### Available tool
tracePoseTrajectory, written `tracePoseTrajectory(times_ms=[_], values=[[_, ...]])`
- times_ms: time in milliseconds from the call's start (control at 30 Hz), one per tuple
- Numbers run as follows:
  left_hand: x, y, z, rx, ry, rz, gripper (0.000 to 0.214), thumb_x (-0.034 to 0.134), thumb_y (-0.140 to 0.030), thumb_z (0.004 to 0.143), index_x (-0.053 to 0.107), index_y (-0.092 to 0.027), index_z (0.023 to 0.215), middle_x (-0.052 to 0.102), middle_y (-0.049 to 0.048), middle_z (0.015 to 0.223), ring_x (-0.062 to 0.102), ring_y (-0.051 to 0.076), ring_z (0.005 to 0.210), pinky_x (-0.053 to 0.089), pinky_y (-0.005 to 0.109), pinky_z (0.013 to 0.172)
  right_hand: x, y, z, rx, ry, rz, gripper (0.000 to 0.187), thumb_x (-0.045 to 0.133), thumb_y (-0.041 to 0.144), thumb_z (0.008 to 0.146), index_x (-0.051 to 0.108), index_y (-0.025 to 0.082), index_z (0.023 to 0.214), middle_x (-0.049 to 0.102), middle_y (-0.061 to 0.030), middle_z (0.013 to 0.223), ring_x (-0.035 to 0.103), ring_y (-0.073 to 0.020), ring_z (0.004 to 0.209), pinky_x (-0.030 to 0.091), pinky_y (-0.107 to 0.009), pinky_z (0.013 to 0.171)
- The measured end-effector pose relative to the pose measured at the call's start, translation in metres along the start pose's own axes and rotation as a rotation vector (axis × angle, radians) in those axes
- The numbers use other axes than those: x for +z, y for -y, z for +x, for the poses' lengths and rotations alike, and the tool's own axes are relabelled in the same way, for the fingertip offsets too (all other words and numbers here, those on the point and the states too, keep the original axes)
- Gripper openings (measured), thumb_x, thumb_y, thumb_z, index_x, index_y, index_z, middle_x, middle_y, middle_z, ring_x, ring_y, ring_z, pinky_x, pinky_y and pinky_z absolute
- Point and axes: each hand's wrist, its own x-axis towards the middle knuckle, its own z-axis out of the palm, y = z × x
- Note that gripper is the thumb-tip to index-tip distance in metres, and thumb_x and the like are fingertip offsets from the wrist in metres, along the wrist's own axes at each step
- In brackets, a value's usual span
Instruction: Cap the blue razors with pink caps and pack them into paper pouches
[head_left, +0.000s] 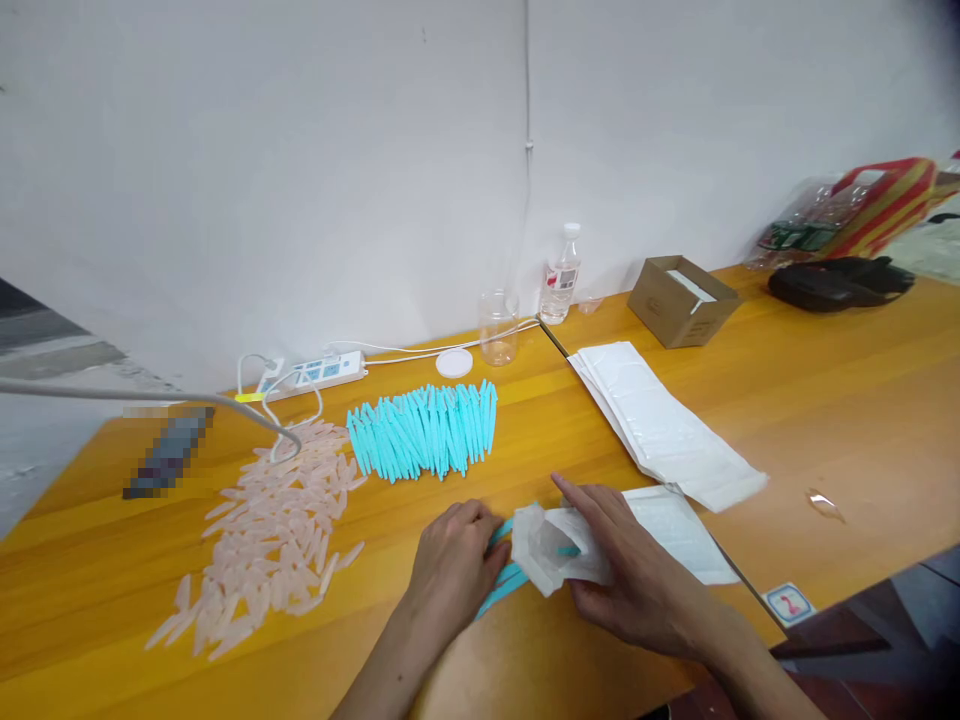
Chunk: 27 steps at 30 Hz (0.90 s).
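Observation:
My left hand (454,565) is closed around a few slim turquoise sticks (506,582), which stick out from under its fingers toward the right. Right beside them, my right hand (630,565) grips a white padded mailer bag (536,560), its mouth spread and facing left. A bit of turquoise shows inside that mouth. Beyond both hands lies a row of many more turquoise sticks (420,430), packed side by side. To the left spreads a loose heap of pale pink, pointed plastic pieces (277,530).
White padded bags (652,420) are stacked at right. Behind stand a clear jar (499,330), a water bottle (560,280) and an open cardboard box (679,310). A power strip (322,372) with cables lies along the wall; a black pouch (836,285) rests far right.

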Motion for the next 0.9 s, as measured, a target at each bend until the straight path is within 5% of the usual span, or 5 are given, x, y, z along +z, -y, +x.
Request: tracePoseTrajectory(times_ms=[133,300,600,767,900], values=[[-0.007,0.007,0.001,-0.014,0.061,-0.021,0.017,0.055,-0.023,0.090,0.072,-0.023,0.094,0.072,0.0040,0.095,0.067,0.021,0.086,0.045,0.029,0.072,-0.004,0.002,0.003,0.004,-0.044,0.026,0.103,0.058,0.008,0.071,0.006,0.027,0.158,0.046,-0.0118,0.135,0.045,-0.0299,0.123,0.042,-0.048,0.105],[-0.020,0.025,-0.011,-0.069,-0.024,-0.094,0.032,0.047,-0.025,0.096,0.064,-0.022,0.123,0.069,0.0067,0.106,0.066,0.020,0.090,0.046,0.030,0.078,-0.007,0.000,0.005,0.035,-0.064,0.068,0.103,0.060,0.011,0.073,0.006,0.029,0.158,0.044,-0.0111,0.140,0.044,-0.0302,0.127,0.040,-0.050,0.108],[-0.026,0.044,-0.014,-0.504,-0.084,0.168,0.034,0.052,-0.049,0.090,0.069,-0.020,0.088,0.073,0.0088,0.090,0.069,0.028,0.082,0.038,0.031,0.063,0.004,0.002,0.011,-0.020,-0.036,0.057,0.098,0.059,0.010,0.075,0.010,0.027,0.158,0.047,-0.0124,0.137,0.046,-0.0295,0.125,0.039,-0.052,0.108],[-0.032,0.057,-0.012,-0.466,-0.017,0.067,0.022,0.054,-0.027,0.084,0.071,-0.020,0.073,0.074,0.0061,0.075,0.070,0.025,0.077,0.038,0.030,0.062,0.002,0.009,0.018,-0.055,-0.021,0.081,0.098,0.061,0.013,0.075,0.009,0.026,0.158,0.047,-0.0133,0.136,0.046,-0.0304,0.124,0.039,-0.053,0.107],[-0.049,0.050,-0.030,-0.406,-0.262,-0.340,0.016,0.062,-0.029,0.082,0.072,-0.019,0.075,0.073,0.0026,0.069,0.068,0.020,0.066,0.047,0.028,0.061,-0.006,0.013,0.019,-0.055,-0.075,0.153,0.098,0.063,0.015,0.075,0.011,0.028,0.158,0.049,-0.0119,0.135,0.048,-0.0294,0.122,0.040,-0.049,0.106]])
